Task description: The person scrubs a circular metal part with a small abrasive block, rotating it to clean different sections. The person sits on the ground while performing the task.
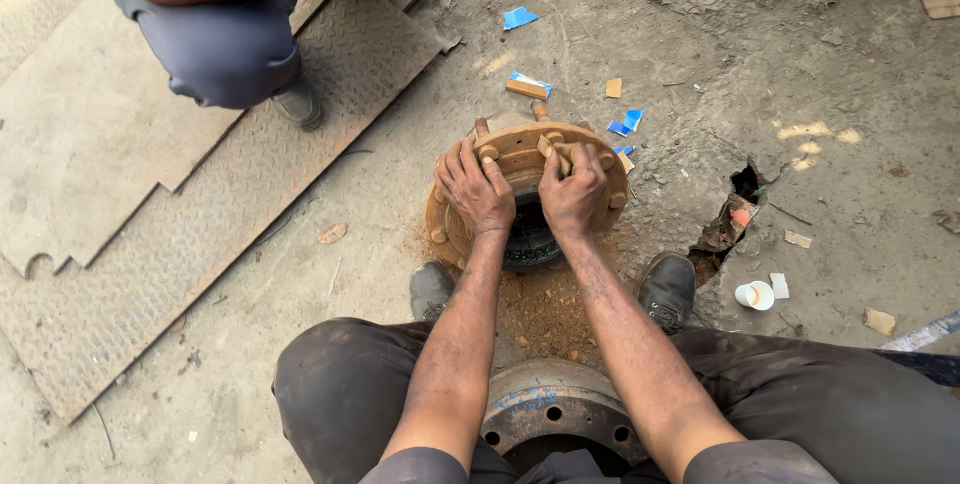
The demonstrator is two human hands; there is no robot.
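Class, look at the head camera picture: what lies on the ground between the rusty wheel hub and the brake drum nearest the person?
In the head view, a patch of loose reddish-brown dust lies between the wheel hub and the brake drum.

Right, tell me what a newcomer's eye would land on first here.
First, the rusty orange wheel hub standing on the dirt at centre, with the left hand and right hand both pressed on its top. Next, a grey brake drum between the person's knees, and another person's crouched leg on the steel plates upper left.

Rusty matt metal wheel hub point(520, 159), rough concrete ground point(700, 44), ribbed steel plates point(200, 244)
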